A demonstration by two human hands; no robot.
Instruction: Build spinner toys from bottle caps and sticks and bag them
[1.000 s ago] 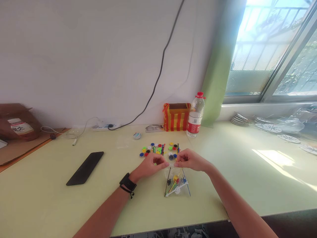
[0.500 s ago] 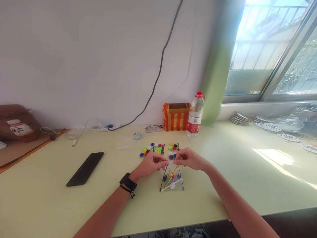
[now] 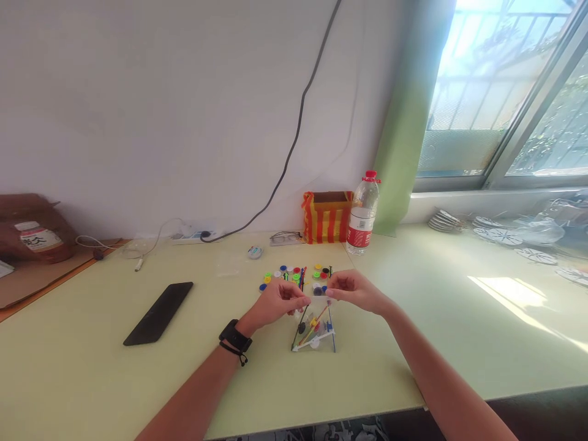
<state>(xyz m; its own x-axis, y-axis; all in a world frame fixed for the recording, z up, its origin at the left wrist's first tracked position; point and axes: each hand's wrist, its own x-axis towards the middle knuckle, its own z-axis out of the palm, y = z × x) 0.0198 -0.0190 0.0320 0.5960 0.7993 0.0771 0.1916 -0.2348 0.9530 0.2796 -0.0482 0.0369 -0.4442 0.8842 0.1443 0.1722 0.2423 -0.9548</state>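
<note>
My left hand point(image 3: 281, 300) and my right hand point(image 3: 356, 290) pinch the two upper corners of a small clear plastic bag point(image 3: 320, 301). Its top edge shows as a pale strip between the fingertips, and the bag hangs just above the table. Inside are thin coloured rods and small round pieces, among them a white disc point(image 3: 315, 344), a black disc point(image 3: 301, 328) and a yellow piece point(image 3: 314, 322). Behind the hands lie several loose coloured discs point(image 3: 296, 271) and short rods, partly covered by my fingers.
A black phone-like slab point(image 3: 158, 313) lies on the table point(image 3: 92, 373) at left. Toward the wall stand a striped red-and-yellow box point(image 3: 327, 220) and a plastic bottle point(image 3: 361, 220); a small round tin point(image 3: 254, 252) lies nearby. Patterned discs point(image 3: 498, 234) are at far right.
The bag has shifted slightly left. My right hand has moved a little to the right and up, and the bag's pale top edge now shows stretched between both hands.
</note>
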